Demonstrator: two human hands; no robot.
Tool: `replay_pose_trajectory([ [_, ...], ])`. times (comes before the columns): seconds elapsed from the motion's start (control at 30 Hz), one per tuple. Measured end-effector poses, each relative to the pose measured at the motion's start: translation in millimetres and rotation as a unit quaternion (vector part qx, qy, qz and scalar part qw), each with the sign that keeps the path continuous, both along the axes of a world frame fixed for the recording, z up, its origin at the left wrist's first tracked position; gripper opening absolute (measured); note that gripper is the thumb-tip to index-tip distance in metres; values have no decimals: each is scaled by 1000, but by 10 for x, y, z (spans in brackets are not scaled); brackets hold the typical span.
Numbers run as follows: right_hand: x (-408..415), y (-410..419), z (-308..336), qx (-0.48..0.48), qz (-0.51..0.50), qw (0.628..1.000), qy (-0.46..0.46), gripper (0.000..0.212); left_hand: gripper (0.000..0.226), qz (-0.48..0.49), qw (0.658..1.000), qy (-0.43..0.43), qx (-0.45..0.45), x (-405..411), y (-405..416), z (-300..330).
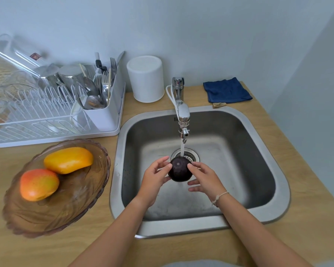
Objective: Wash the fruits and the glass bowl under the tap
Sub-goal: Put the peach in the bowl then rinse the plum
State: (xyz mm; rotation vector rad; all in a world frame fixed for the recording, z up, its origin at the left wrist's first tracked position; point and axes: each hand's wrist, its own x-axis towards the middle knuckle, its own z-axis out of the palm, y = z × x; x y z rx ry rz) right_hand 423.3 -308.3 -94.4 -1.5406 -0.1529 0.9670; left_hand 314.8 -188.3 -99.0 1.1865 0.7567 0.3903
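Note:
A dark purple round fruit is held over the steel sink, right under the running stream from the tap. My left hand grips its left side with thumb and fingers. My right hand pinches its right side, the lower fingers spread loose below. On the counter to the left sits a brown glass bowl holding a yellow mango and a red-orange mango.
A white dish rack with cutlery and glassware stands at the back left. A white canister is behind the sink, and a folded blue cloth lies at the back right. The wooden counter surrounds the sink.

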Motion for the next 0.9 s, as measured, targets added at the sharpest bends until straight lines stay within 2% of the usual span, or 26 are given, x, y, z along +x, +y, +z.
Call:
replay_pose_trajectory([
  [0.27, -36, -78, 38, 94, 13, 995, -37, 31, 34, -35, 997, -14, -66, -103, -19, 62],
  [0.37, -64, -97, 76, 119, 0, 993, -14, 22, 38, -46, 997, -25, -51, -153, -7, 91],
  [0.47, -116, -115, 130, 127, -15, 992, -17, 17, 30, -46, 997, -41, -42, -192, -29, 148],
  [0.57, -163, -152, 154, 130, -14, 989, -62, 22, 21, -39, 998, -39, -25, -223, -63, 179],
  [0.7, -210, -222, 182, 138, 22, 977, -161, 35, 33, -64, 998, -13, 21, -279, -78, 216],
  [0.9, -251, -238, 173, 113, 34, 979, -168, 42, 40, -89, 994, 1, 63, -342, -81, 244],
])
